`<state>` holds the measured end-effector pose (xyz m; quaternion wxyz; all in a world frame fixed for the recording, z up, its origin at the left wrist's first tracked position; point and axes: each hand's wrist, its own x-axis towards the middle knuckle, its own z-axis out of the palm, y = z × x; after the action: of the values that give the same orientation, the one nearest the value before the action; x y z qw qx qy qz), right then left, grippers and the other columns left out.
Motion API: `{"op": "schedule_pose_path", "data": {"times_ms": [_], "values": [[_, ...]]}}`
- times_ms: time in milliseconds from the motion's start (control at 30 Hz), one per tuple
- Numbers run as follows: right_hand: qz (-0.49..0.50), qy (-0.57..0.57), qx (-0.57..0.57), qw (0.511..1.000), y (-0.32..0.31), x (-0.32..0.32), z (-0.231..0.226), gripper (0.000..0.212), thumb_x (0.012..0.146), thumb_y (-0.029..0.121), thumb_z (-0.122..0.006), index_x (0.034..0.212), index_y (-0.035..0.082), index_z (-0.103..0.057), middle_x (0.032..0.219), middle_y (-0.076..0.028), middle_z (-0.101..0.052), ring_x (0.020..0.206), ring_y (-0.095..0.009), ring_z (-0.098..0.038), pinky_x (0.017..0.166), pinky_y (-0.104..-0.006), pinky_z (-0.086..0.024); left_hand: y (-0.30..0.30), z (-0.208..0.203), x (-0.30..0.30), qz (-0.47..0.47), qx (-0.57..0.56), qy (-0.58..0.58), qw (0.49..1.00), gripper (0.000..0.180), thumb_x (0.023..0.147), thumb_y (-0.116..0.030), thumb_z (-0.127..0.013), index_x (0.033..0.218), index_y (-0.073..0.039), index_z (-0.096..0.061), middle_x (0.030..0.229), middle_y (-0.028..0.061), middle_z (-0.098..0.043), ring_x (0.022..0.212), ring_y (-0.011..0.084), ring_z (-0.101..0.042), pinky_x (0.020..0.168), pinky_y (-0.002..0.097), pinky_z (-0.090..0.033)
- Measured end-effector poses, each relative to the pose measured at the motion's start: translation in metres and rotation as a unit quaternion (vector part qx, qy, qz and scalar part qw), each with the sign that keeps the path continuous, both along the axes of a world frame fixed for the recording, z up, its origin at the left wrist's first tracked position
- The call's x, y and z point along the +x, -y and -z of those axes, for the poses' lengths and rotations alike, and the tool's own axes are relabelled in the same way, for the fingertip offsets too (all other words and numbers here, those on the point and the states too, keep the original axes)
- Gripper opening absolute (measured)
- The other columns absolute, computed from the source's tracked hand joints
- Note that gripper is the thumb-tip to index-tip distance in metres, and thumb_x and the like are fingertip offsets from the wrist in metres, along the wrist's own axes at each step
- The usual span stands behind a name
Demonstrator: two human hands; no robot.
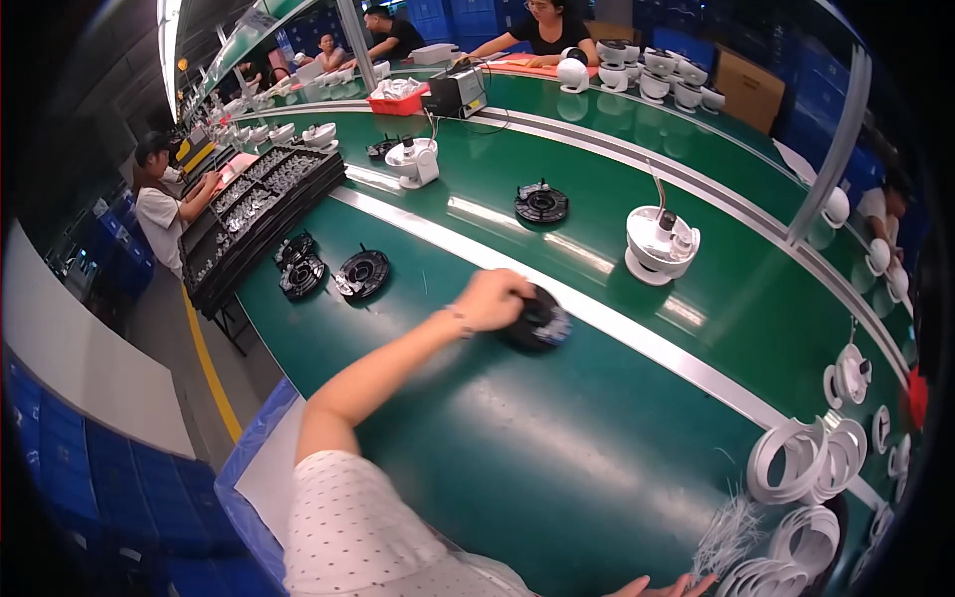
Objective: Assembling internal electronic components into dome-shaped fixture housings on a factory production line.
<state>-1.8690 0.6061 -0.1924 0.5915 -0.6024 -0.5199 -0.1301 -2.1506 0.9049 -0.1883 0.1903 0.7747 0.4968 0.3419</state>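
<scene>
The black disc [538, 320] was found at the far edge of the green bench [517, 448], just beside the metal strip [647, 350], part of which it covered in this view. Any marking on its face was lost to motion blur.

The left hand [491, 300] pinched the disc at its left rim, fingers bent and drawn together; whether the disc was raised off the surface could not be told. The right hand [665, 587] was mostly cut off at the bottom of the view. Its visible fingers stood apart near a bundle of white strands [726, 535]; whether it held anything could not be told.

Toward the bench's far left corner lay further black discs [363, 275]. A black compartmented tray [241, 263] of small parts stood at the left edge. White rings [786, 462] were stacked at the right end, beside the strands. A blue liner [239, 453] hung by the left edge.

Beyond the strip, the green conveyor [597, 219] carried another disc [542, 204] and two white housings [660, 245] with upright wires. Farther along stood a grey box [458, 92], its small label too small to read, and a red basket [403, 103]. Co-workers [552, 32] sat across the line.
</scene>
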Motion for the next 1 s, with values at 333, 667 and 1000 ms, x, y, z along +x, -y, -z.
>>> {"op": "schedule_pose_path", "data": {"times_ms": [333,667,1000], "values": [[0.004,0.014,-0.027,1.0,0.008,-0.025,0.0,0.035,0.08,0.013,-0.054,0.11,-0.003,-0.045,0.131,-0.027,-0.02,0.121,-0.039,-0.024,0.097,-0.0492,-0.023,-0.066,-0.049,-0.08,-0.254,0.103,-0.154,0.949,0.014,0.065,-0.012,-0.051,0.071,-0.004,-0.061,0.07,0.0185,-0.059,0.069,0.0366,-0.057,0.068,0.0434,-0.046],[0.218,0.087,-0.068,0.97,0.053,0.03,-0.02,0.025,0.076,0.012,-0.047,0.101,0.005,-0.045,0.128,-0.027,-0.027,0.121,-0.044,-0.022,0.097,-0.0545,-0.02,-0.181,-0.019,0.083,-0.066,0.046,-0.332,0.94,0.037,0.071,-0.031,-0.052,0.096,-0.005,-0.058,0.101,0.0151,-0.055,0.094,0.0296,-0.052,0.081,0.039,-0.042],[0.385,0.207,0.046,0.898,0.126,0.074,-0.087,0.03,0.063,0.002,-0.056,0.092,0.01,-0.059,0.118,-0.02,-0.045,0.114,-0.039,-0.034,0.095,-0.0456,-0.027,-0.191,0.006,0.407,0.386,0.393,-0.147,0.821,0.045,0.07,-0.028,-0.061,0.106,-0.002,-0.053,0.117,0.0186,-0.047,0.104,0.0338,-0.047,0.089,0.0402,-0.037]]}}
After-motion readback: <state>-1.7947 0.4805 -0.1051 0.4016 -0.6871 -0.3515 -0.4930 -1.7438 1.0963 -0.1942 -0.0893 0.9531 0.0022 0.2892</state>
